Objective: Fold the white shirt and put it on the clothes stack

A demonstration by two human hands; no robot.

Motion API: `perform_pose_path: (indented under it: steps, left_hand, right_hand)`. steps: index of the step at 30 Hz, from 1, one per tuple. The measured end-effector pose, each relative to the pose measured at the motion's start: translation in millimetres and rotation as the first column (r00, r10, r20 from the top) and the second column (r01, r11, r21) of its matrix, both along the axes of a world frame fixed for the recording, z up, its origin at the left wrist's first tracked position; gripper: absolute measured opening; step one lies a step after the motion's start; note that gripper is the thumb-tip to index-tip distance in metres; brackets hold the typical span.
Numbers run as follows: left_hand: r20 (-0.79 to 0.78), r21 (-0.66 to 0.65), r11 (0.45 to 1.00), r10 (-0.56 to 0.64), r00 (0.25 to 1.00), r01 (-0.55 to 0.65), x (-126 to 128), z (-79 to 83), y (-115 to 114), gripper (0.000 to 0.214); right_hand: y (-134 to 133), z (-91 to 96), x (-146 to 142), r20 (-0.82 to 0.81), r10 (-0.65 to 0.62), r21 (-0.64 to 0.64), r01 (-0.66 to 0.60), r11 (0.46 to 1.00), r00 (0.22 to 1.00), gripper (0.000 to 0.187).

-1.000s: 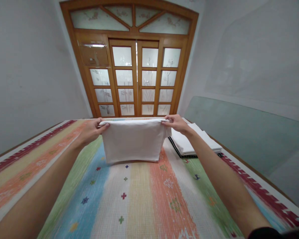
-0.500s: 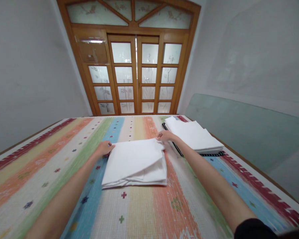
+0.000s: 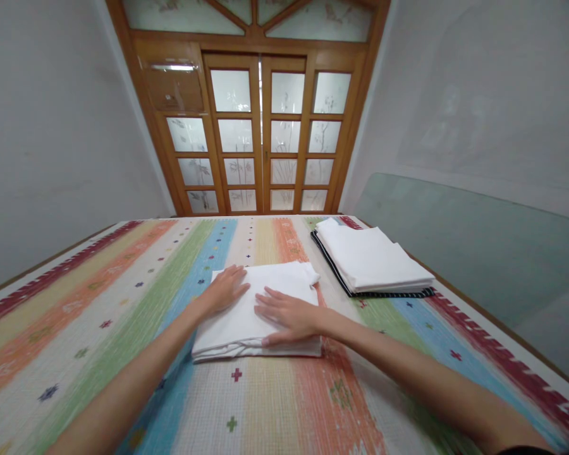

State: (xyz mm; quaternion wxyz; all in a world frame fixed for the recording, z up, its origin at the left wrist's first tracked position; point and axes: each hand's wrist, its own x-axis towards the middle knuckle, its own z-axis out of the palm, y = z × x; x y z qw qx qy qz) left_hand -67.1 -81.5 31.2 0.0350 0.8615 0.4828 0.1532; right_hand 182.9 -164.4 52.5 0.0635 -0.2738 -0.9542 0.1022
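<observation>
A folded white cloth garment (image 3: 246,325) lies in front of me, its layered folds showing along the near edge. Whether it is a shirt I cannot tell for sure. My left hand (image 3: 225,289) rests flat on its left part, fingers stretched toward the far edge. On the right part lies my right hand (image 3: 287,315), palm down with the fingers spread and pointing left. Neither hand grips the fabric. A small bit of cloth sticks out at the far right corner.
To the right sits a stack of folded white cloths (image 3: 374,256) above a black item with white edging (image 3: 393,293). A striped colourful cover (image 3: 123,316) spreads over the bed-like surface. Behind its far edge stand wooden doors with glass panes (image 3: 260,139); a pale green panel (image 3: 455,234) leans along the right wall.
Both hands have let go of the cloth's far corners and moved inward onto its top, now lying flat. The right hand has come nearer to me and left.
</observation>
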Motion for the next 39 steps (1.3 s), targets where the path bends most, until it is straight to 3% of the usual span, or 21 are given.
perform_pose_path:
  steps: [2,5,9,13,16,19,24,28,33,39]
  left_hand:
    - [-0.06,0.019,0.999,-0.034,0.998,0.035,4,-9.6,-7,0.054]
    - [-0.089,0.033,0.999,-0.038,0.995,0.041,3,-17.4,-12,0.057]
    - [-0.086,0.028,0.999,-0.042,0.995,0.045,0,-18.3,-11,0.057]
    - [-0.033,0.049,0.997,-0.062,0.998,0.064,3,-12.1,-16,0.048]
    - [0.061,0.089,0.977,-0.201,0.978,0.195,11,0.0,-37,0.038]
    - [0.128,0.088,0.934,-0.356,0.926,0.347,21,14.0,-72,0.033]
    - [0.037,0.058,0.887,-0.46,0.887,0.458,29,18.8,-121,0.026]
    - [-0.037,0.094,0.894,-0.437,0.899,0.439,26,9.2,-126,0.019]
    - [-0.111,0.177,0.873,-0.44,0.891,0.454,25,5.4,-121,0.016]
    - [-0.287,0.256,0.87,-0.347,0.893,0.421,31,6.2,-130,0.009]
  right_hand:
    - [-22,-9.4,-2,0.015,-0.007,0.008,0.007,1.0,1.0,0.078]
    - [-35,-14.6,0,-0.015,-0.02,0.058,0.021,0.998,1.0,0.062]
    - [-31,-4.7,8,0.03,-0.032,0.11,0.028,0.994,0.999,0.032]
    - [-33,8.7,14,0.15,-0.038,0.149,0.015,0.989,0.988,0.019]
    - [-40,13.1,18,0.216,-0.058,0.194,0.016,0.981,0.975,0.017]
    - [-47,9.8,21,0.268,-0.142,0.284,0.062,0.957,0.953,0.014]
    - [-52,-7.5,30,0.225,-0.178,0.441,0.063,0.896,0.958,0.014]
    - [-54,-15.4,38,0.17,-0.08,0.496,-0.015,0.868,0.982,0.021]
    - [-57,-11.7,38,0.125,-0.086,0.468,0.018,0.883,0.988,0.039]
    - [-64,-14.2,26,0.119,-0.176,0.397,0.116,0.91,0.977,0.022]
